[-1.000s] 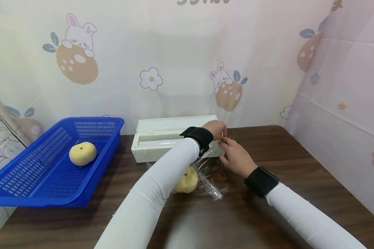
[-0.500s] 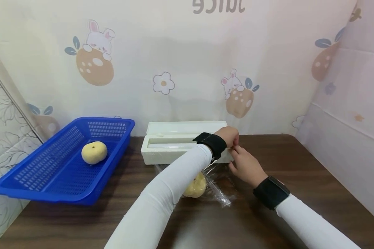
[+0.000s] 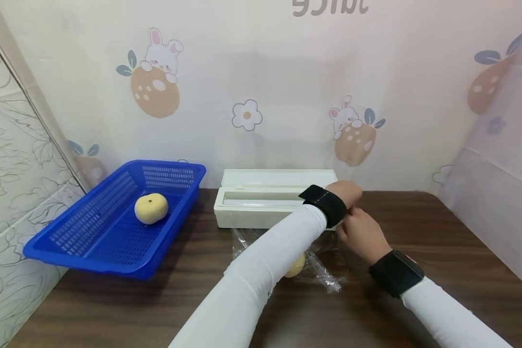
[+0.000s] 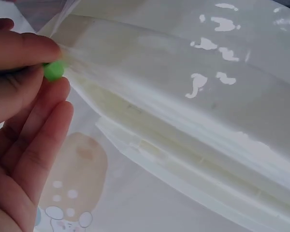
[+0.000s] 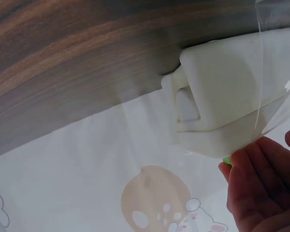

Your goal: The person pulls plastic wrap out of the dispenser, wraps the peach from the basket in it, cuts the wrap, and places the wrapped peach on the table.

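A white plastic wrap dispenser (image 3: 243, 220) stands with its lid up against the back of the table. In the left wrist view, my left hand (image 4: 24, 106) pinches a small green piece (image 4: 53, 70) between thumb and finger at the dispenser's end. Beside it, my right hand (image 3: 365, 234) has its fingertips bunched against the left fingers; in the right wrist view clear wrap (image 5: 275, 113) gathers at the curled fingers. Cling film (image 3: 324, 275) spreads in front of the dispenser, around a pale yellow round fruit (image 3: 296, 267) partly hidden by my left forearm.
A blue perforated basket (image 3: 152, 263) stands at the left with another pale yellow fruit (image 3: 151, 209) inside. A printed cloth wall (image 3: 287, 125) rises right behind the dark wooden table (image 3: 417, 227).
The head view has turned left, so everything shifts right in it. Both hands stay together at the dispenser's right end, and my left forearm now covers more of the wrapped fruit.
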Motion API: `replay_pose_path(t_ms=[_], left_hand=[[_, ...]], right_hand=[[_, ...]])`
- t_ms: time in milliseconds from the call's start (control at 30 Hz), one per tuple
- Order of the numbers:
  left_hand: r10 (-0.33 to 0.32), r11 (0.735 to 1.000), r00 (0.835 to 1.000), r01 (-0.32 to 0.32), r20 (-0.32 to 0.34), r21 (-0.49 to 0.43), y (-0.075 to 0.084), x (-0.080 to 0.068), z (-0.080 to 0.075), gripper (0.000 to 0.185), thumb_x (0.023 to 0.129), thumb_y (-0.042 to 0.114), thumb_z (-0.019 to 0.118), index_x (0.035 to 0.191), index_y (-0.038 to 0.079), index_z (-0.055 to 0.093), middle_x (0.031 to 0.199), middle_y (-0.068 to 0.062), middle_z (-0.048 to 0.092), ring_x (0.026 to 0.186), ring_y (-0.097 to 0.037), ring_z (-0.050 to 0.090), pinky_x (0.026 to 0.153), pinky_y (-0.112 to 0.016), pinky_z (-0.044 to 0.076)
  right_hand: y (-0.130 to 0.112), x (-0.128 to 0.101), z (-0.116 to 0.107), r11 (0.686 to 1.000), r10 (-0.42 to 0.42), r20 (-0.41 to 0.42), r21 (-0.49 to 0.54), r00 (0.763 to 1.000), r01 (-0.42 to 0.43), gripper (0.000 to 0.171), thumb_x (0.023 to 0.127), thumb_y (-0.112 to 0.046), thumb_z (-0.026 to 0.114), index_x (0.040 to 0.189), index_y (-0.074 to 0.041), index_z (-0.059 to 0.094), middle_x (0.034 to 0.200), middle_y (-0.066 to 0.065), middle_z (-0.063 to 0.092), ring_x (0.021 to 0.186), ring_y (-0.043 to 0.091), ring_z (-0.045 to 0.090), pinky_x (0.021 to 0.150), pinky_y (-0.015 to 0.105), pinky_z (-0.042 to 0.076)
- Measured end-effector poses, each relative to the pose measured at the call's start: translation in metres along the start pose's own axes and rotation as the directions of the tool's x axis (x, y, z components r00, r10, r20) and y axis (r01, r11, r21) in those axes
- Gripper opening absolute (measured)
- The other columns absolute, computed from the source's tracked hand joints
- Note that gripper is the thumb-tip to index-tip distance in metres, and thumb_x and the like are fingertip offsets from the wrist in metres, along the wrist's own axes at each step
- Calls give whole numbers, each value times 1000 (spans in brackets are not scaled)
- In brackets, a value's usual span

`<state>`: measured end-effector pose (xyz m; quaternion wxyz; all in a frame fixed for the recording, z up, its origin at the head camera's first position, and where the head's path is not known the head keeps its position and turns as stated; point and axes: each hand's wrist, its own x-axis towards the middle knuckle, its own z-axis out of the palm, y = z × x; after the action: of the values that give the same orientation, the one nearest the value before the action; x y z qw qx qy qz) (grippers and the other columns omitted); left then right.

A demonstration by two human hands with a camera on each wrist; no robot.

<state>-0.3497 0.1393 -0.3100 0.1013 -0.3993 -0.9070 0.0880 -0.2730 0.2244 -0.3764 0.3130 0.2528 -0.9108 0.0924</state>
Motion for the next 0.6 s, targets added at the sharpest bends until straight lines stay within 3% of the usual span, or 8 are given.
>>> replay_pose_path(t_ms=[133, 400, 600], left_hand=[[1, 999, 1000, -2, 14, 33, 3, 0, -2, 12, 91, 16, 59, 95, 22, 69, 97, 9, 68, 85, -6, 60, 76, -20, 46], [-20, 999, 1000, 20, -11, 31, -1, -1, 5, 10, 88, 15, 63, 92, 22, 68, 97, 10, 68, 85, -5, 59, 79, -18, 46], [-67, 998, 998, 67, 9, -10, -3, -4, 5, 10, 90, 14, 60, 94, 21, 67, 99, 7, 68, 87, -7, 61, 76, -20, 47]], right_hand=[[2, 0, 2, 1000, -2, -18, -16, 1000, 1, 9, 75, 1, 62, 69, -3, 58, 68, 8, 48, 62, 24, 50, 56, 40, 42], [2, 6, 0, 999, 30, 21, -41, 999, -29, 3, 76, 2, 62, 74, 3, 61, 72, 12, 53, 63, 26, 52, 56, 41, 43], [-1, 7, 0, 998, 52, 56, -45, 997, -49, 1, 75, 3, 60, 75, 2, 61, 74, 12, 53, 62, 23, 49, 55, 37, 40]])
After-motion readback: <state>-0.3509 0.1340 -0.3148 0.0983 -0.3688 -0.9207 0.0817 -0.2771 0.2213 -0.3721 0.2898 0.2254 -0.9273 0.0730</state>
